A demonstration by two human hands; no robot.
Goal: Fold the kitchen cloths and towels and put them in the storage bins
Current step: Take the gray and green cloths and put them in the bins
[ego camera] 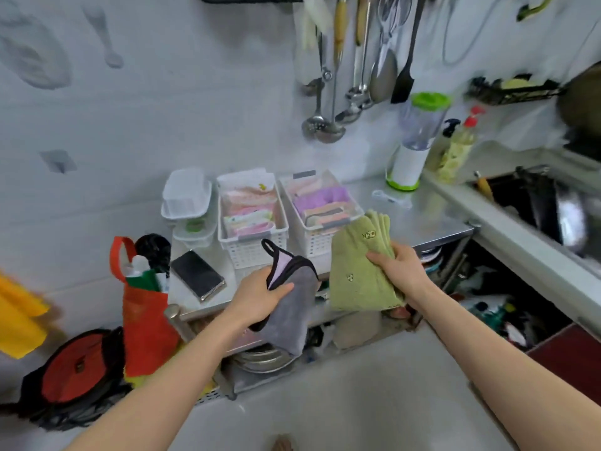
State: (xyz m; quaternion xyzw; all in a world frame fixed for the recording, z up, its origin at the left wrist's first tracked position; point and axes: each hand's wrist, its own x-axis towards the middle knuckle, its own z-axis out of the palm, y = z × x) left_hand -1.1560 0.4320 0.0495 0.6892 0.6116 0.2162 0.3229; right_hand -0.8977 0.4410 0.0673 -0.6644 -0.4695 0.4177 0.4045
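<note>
Hands both gripping: left hand holds grey cloth, right hand green towel

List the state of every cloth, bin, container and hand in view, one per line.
Grey cloth with black trim: held in the air, hanging, partly folded.
Green towel with small embroidery: folded, held up.
Left white slotted bin: filled with folded cloths.
Right white slotted bin: filled with folded cloths.
Clear plastic containers: stacked, lidded.
Left hand: gripping grey cloth.
Right hand: gripping green towel.
</note>
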